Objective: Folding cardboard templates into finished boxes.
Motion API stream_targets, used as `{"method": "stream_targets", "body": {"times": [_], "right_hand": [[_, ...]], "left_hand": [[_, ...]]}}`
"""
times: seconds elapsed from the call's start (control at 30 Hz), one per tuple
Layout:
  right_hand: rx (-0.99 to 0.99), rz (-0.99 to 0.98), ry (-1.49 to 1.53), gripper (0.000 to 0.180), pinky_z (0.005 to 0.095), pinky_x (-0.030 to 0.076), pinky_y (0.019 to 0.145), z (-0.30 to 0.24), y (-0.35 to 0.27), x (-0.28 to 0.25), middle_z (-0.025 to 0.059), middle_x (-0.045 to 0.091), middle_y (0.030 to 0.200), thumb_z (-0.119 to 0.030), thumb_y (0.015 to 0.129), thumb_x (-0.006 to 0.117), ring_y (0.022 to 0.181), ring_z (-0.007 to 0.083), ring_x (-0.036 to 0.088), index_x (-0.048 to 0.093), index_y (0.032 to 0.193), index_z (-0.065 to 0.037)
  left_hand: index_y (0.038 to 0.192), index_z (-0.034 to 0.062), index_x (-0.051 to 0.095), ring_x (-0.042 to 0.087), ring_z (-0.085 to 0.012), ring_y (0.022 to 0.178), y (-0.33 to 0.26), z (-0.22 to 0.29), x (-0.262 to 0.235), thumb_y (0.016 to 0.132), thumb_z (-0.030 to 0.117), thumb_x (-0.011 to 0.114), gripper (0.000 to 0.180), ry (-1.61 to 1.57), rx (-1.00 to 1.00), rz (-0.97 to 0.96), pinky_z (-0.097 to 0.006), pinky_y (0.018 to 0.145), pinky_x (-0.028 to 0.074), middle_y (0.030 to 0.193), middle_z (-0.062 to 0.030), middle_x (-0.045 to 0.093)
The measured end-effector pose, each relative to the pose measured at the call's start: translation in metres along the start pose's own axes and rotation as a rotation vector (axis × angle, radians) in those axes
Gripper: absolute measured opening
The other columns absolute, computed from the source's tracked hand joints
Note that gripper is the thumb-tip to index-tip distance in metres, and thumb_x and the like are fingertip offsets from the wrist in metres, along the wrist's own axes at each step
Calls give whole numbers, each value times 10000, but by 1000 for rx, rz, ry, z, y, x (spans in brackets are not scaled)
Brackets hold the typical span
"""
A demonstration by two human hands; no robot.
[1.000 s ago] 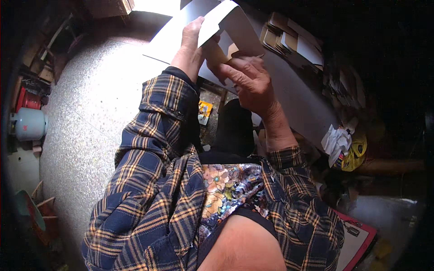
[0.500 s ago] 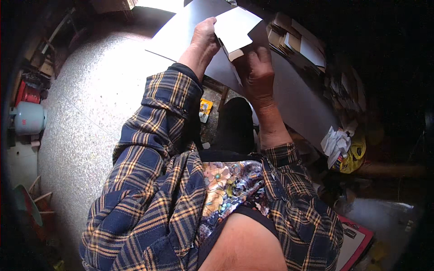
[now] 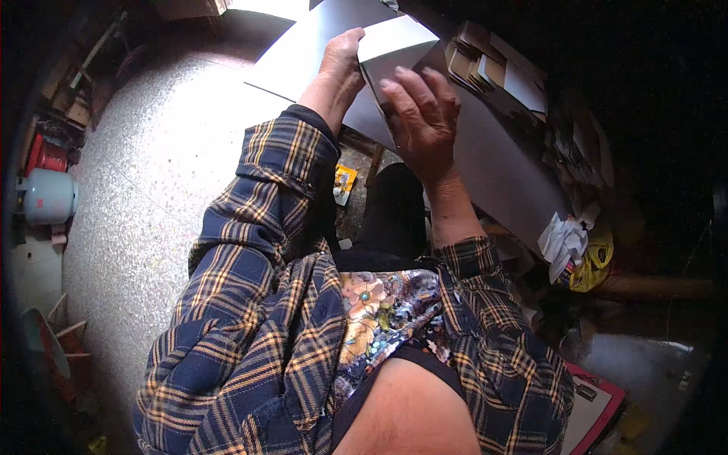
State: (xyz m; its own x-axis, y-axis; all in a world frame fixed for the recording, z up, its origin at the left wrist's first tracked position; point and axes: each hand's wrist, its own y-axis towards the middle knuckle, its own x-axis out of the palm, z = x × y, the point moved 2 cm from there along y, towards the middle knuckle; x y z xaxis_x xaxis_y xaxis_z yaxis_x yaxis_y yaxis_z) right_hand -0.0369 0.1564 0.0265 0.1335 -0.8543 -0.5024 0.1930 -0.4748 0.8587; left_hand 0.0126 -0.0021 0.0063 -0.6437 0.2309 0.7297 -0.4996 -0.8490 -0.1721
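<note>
My left hand (image 3: 341,67) is closed around the left edge of a white cardboard box (image 3: 398,36), its thumb lying on the upper edge. The box sits tilted above a pale work board (image 3: 299,53); its far part is brightly lit and its near part lies in shade. Over the near right part of the box, my right hand (image 3: 426,114) is raised with its fingers apart and slightly bent. Nothing shows between those fingers. The hand hides part of the box's near end, and the underside of the box is out of sight.
Brown and white folded cardboard pieces (image 3: 485,64) are stacked at the far right of the board. A crumpled white bag (image 3: 565,241) and a yellow bag (image 3: 595,262) lie to the right. At left are a speckled floor (image 3: 152,167) and a pale blue tank (image 3: 49,197).
My right hand has come up from the near end of the box, its fingers now spread. The box's near part has changed shape and gone into shade. My left hand has stayed put.
</note>
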Motion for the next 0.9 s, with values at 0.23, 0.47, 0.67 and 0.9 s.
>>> {"method": "stream_targets", "body": {"times": [0.23,0.47,0.67,0.9], "right_hand": [[102,-84,-37,261,391,345,905,-1,-3,-1,22,589,1139,-108,753,657,1073,250,494,661,1013,-123],[117,-219,60,369,421,249,1003,3,10,-14,53,561,1184,-127,761,643,1152,286,448,595,1127,-127],[129,-247,154,389,419,211,1028,8,12,-17,101,532,1218,-293,840,564,1197,299,413,548,1174,-96],[202,34,307,451,379,235,1021,10,10,-10,117,549,1169,-367,875,523,1179,269,437,502,1198,-53]], "left_hand": [[988,-49,523,568,-232,810,3,-4,-1,905,194,465,263,-47,-20,-114,-339,724,477,923,-162,583],[1014,-84,478,572,-281,868,-11,5,8,899,146,395,270,-141,-1,-28,-396,755,490,945,-187,568],[1115,-87,432,554,-302,971,-7,0,11,905,167,360,337,-101,-1,-96,-408,844,471,1053,-203,543],[1120,-76,465,562,-265,984,-2,-8,10,918,181,366,342,-230,16,-236,-367,864,460,1051,-172,570]]}}
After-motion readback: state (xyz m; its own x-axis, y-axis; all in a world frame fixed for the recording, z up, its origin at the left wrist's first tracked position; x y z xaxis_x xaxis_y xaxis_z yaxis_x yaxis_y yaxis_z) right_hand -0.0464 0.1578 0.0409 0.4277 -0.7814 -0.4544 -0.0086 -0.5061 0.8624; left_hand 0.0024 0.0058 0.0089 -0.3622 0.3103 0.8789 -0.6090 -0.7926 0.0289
